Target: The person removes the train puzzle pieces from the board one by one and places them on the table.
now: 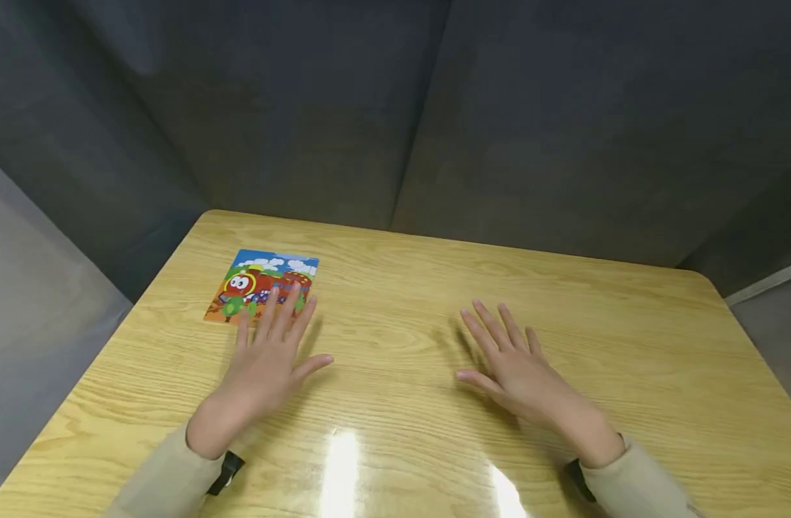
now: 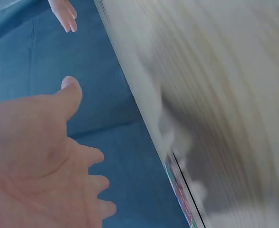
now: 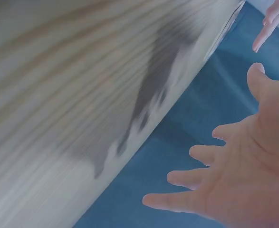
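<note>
A square picture board [image 1: 272, 277] with a cartoon red train, blue sky and clouds lies flat at the table's far left. Over its lower edge reach the fingertips of my left hand [image 1: 262, 367], which is spread and holds nothing. In the left wrist view that hand [image 2: 39, 156] is raised above the tabletop, with the board's edge [image 2: 184, 194] visible beyond. My right hand [image 1: 514, 374] hovers over the right half of the table, fingers spread and palm down. Its shadow falls on the wood in the right wrist view, where the hand [image 3: 244, 161] grips nothing.
The wooden table [image 1: 395, 302] has rounded far corners and glossy light reflections near its front. Behind it hangs a dark curtain [image 1: 395, 108], with grey cloth [image 1: 32, 324] at the left side. Dark bands [image 1: 225, 473] sit at the wrists by the sleeves.
</note>
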`<state>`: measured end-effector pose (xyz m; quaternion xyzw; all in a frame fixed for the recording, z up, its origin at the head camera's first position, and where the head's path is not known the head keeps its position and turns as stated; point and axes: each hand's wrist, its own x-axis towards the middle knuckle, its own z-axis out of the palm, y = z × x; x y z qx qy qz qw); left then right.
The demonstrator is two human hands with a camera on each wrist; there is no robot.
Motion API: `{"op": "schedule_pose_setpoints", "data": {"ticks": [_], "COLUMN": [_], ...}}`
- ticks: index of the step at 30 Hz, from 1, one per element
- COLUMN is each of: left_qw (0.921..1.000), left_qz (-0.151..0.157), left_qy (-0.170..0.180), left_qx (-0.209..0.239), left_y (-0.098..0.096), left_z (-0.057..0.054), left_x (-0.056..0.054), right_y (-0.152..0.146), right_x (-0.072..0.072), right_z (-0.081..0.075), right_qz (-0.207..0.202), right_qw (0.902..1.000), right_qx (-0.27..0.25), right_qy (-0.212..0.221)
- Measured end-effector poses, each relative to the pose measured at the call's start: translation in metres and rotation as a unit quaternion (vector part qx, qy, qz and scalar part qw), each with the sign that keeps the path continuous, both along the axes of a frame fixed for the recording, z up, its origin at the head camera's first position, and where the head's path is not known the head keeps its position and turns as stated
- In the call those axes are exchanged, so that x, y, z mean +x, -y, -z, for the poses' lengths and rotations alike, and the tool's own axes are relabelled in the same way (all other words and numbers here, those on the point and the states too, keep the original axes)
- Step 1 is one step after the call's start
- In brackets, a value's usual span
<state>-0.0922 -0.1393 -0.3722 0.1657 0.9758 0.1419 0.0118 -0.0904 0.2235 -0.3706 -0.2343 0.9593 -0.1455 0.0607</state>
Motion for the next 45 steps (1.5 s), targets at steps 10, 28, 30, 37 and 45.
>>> {"op": "schedule_pose_setpoints", "data": {"ticks": [10, 28, 30, 37, 45], "left_qw": [0.9973, 0.9769, 0.9755, 0.9729, 0.9712], "left_qz": [-0.047, -0.028, -0.018, 0.007, 0.012], "left_qy": [0.057, 0.208, 0.214, 0.225, 0.231], "left_qx": [0.007, 0.042, 0.05, 0.053, 0.058], "left_y": [0.064, 0.156, 0.158, 0.156, 0.156], "left_z": [-0.007, 0.002, 0.004, 0.012, 0.012], "left_x": [-0.024, -0.096, -0.1, -0.106, -0.108], "right_y": [0.068, 0.195, 0.204, 0.229, 0.232], "right_x": [-0.034, -0.107, -0.11, -0.117, -0.121], "right_z": [-0.004, 0.018, 0.019, 0.023, 0.022], "right_qz": [-0.061, -0.077, -0.076, -0.067, -0.052], "right_qw": [0.9976, 0.9893, 0.9898, 0.9901, 0.9878], "right_qx": [-0.012, 0.057, 0.063, 0.084, 0.115], "right_qy": [0.031, 0.111, 0.103, 0.09, 0.091]}}
